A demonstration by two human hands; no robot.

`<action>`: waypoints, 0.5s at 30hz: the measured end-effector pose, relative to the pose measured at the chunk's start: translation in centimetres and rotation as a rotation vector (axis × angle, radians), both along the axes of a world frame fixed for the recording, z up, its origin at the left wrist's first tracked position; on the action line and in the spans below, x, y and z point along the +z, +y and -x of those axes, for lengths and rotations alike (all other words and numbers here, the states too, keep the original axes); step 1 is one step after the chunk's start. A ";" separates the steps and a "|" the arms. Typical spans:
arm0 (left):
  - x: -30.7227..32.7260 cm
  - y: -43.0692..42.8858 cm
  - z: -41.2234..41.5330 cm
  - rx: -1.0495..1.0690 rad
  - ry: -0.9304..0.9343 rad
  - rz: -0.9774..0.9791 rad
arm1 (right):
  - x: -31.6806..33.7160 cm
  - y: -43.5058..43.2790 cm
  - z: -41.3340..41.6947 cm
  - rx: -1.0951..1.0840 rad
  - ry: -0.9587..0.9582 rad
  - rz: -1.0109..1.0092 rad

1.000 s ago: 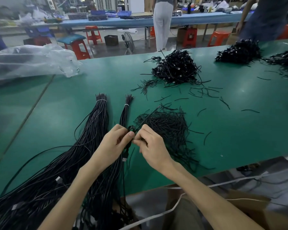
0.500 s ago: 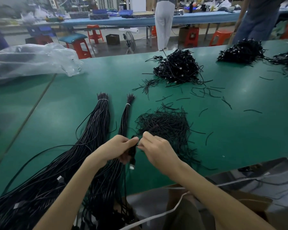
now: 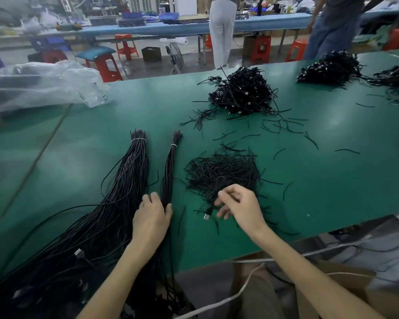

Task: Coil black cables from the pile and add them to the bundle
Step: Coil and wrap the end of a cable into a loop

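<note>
counter (image 3: 332, 180): green top; the near edge runs across the lower right, and the far edge faces an aisle with red stools (image 3: 106, 67)
left hand (image 3: 151, 218): close to the near edge, left of the middle; its fingers (image 3: 151, 198) curl on one side of the thin bundle and the thumb lies on the other, gripping it
thin bundle (image 3: 169, 166): straight black cables running from the near edge towards the middle of the counter, bound near the far tip with a white tie (image 3: 173, 145)
large bundle (image 3: 134, 176): just beside the thin bundle on its left, tied the same way near its far tip, fanning wide towards the near left corner and spilling over the near edge
right hand: right hand (image 3: 242, 209) is over the near side of the pile of short black ties; the fingers are loosely curled and blurred, so I cannot tell whether they pinch anything
pile of short black ties (image 3: 221, 171): right of the thin bundle, about mid-counter, with loose ties strewn towards the far and right edges
USB plug (image 3: 206, 217): metal-ended, on a black lead, just beside the right fingertips at the near rim of the pile
heap of coiled cables (image 3: 240, 93): by the far edge, around its middle
second heap (image 3: 329, 70): towards the far right corner
clear plastic bag (image 3: 44, 85): crumpled at the far left corner
</note>
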State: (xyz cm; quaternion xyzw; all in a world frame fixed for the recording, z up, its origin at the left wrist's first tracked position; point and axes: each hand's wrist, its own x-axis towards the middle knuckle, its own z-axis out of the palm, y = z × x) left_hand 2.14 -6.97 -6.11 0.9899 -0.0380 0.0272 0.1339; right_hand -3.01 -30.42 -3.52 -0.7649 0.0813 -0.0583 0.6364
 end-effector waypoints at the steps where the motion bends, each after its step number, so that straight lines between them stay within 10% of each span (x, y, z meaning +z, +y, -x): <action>1: -0.2 0.0 0.0 0.010 -0.025 0.033 | 0.2 -0.9 -0.3 -0.057 0.010 -0.039; 15: -0.5 1.1 -0.1 0.135 -0.049 0.482 | -1.0 -15.4 -7.7 -0.608 0.302 -0.178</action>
